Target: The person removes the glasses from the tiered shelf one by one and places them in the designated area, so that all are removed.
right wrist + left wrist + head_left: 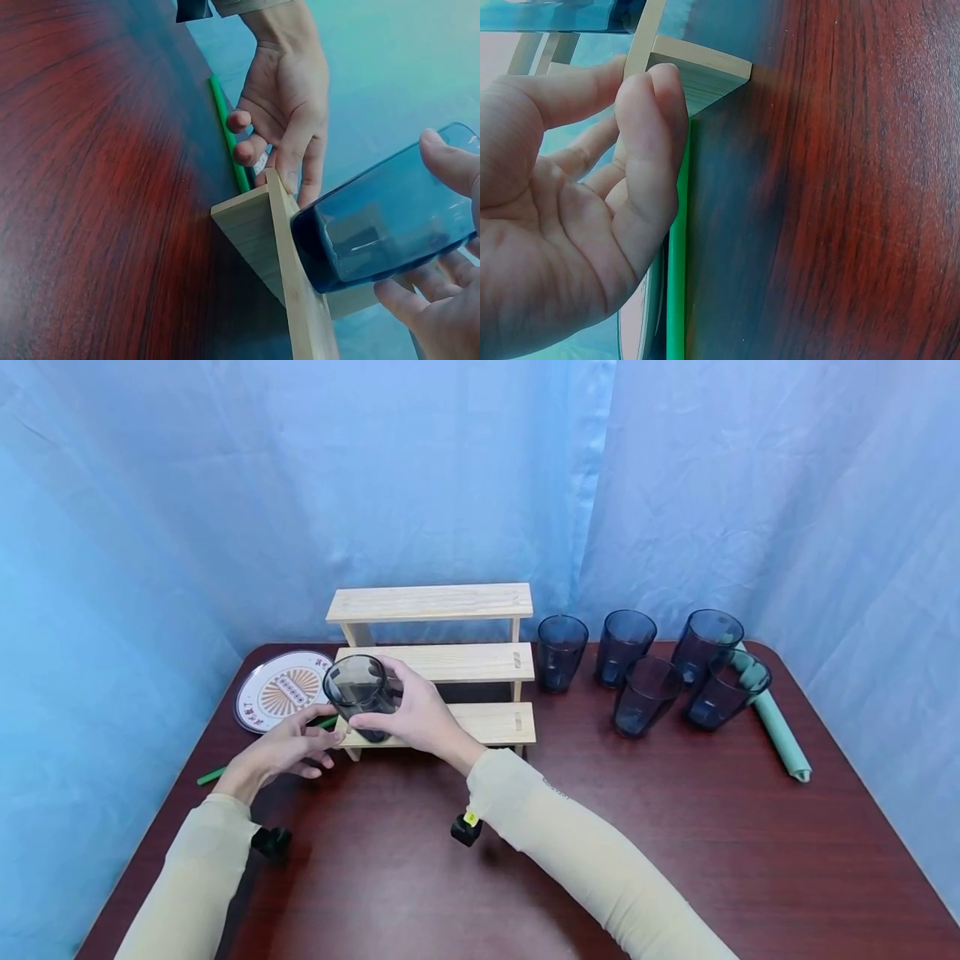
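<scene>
My right hand [420,706] holds a dark tinted drinking glass [352,681], fingers and thumb on opposite sides of it. The glass stands with its mouth up at the left end of the lowest step of a wooden three-step rack [435,664]. In the right wrist view the base of the glass [382,214] meets the board; whether its full weight rests there I cannot tell. Beside that board's left end is my left hand [281,752], fingers loosely bent, fingertips against the board end [697,64]. No object lies in its palm.
Several similar glasses [561,652] stand right of the rack. A pale green rolled item [780,731] lies beyond them at the right. A patterned white plate [258,681] and a green stick [212,775] lie left of the rack. Blue curtains [450,468] surround the dark red table [420,877].
</scene>
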The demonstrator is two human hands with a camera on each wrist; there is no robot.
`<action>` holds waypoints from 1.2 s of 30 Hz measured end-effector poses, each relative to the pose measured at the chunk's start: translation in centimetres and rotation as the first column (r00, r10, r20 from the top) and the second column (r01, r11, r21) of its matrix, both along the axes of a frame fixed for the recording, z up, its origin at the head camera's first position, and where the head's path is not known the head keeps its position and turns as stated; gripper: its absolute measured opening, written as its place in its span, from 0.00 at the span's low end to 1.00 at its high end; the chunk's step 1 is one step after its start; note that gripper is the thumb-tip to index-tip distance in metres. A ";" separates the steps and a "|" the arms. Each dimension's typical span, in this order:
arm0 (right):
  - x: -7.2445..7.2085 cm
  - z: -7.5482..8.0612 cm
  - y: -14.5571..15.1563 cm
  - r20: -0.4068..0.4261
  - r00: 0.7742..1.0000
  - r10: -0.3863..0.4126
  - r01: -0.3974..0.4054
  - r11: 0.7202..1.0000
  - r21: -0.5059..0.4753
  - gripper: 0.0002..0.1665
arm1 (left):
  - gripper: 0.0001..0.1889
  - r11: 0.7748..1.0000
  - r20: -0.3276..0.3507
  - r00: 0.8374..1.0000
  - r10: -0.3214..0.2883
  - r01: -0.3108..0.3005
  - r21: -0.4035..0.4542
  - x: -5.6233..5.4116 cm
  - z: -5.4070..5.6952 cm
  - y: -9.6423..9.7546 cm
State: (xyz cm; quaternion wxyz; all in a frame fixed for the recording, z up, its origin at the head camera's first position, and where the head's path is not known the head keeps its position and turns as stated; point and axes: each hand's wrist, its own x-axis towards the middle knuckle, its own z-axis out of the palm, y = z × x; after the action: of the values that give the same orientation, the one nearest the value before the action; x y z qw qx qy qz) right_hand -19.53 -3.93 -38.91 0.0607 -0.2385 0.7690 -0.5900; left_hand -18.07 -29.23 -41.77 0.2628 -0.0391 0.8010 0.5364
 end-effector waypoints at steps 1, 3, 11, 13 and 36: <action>0.0 0.0 0.0 -0.006 1.000 -0.004 0.004 1.000 0.004 0.54 | 0.40 1.000 -0.001 1.000 -0.001 0.001 0.001 0.0 0.1 0.0; 0.0 0.0 0.0 -0.012 1.000 -0.012 0.012 1.000 0.011 0.54 | 0.40 1.000 -0.003 1.000 -0.003 0.003 0.005 -0.1 0.1 0.0; -0.1 -0.1 0.1 -0.019 1.000 -0.007 0.007 1.000 0.015 0.54 | 0.40 1.000 -0.006 1.000 -0.004 0.004 0.005 0.0 0.3 0.2; -0.1 -0.2 0.1 -0.020 1.000 -0.008 0.008 1.000 0.014 0.54 | 0.40 1.000 -0.006 1.000 0.001 -0.001 0.010 0.1 0.3 0.2; -0.2 -0.2 0.0 0.013 1.000 0.001 0.000 1.000 -0.028 0.54 | 0.40 1.000 -0.010 1.000 0.006 -0.006 0.009 0.1 0.2 0.2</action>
State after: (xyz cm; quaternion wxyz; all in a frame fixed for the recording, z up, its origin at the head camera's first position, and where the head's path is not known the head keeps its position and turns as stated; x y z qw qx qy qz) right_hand -19.78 -3.93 -39.15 0.0625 -0.2358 0.7602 -0.6021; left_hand -17.93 -29.06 -41.62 0.2577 -0.0376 0.7996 0.5411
